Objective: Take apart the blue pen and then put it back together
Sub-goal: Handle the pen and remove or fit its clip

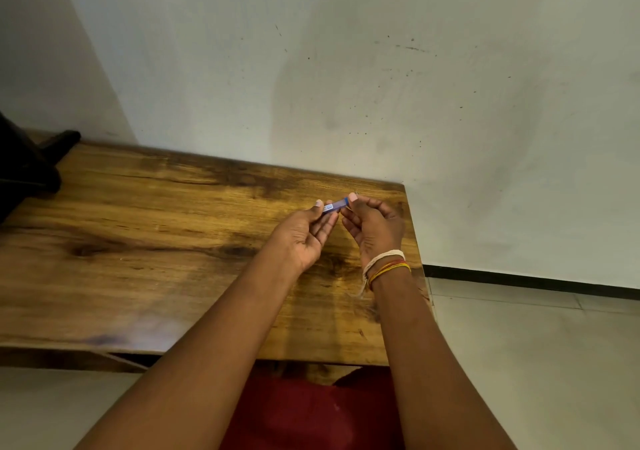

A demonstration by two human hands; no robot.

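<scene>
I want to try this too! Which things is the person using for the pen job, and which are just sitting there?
Used for the job:
blue pen
left hand, pinching one end
right hand, pinching the other end

Just there:
wooden table
dark thing at the table's far left
wrist threads

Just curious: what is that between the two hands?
In the head view, the blue pen spans the gap between left hand and right hand, its ends pinched in their fingers.
</scene>
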